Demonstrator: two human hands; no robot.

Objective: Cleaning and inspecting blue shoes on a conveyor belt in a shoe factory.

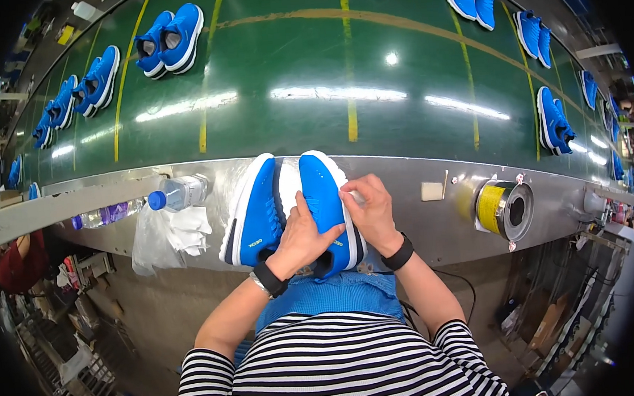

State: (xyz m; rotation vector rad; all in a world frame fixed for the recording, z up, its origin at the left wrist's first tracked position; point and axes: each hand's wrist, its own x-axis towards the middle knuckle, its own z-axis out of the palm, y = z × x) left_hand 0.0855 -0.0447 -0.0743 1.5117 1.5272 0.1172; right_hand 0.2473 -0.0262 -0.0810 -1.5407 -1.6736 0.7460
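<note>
We should steady the right shoe on the worktop beneath the spread grip of our left hand, touching its sole edge lightly with our right hand, whose pinch we can't quite make out

The light is bright; white streaks of glare lie across the green belt. The fisheye view bends the straight edges, and its corners are black.

Beyond the shoes the belt gives passage (a bottle blocks left, tin right).
</note>
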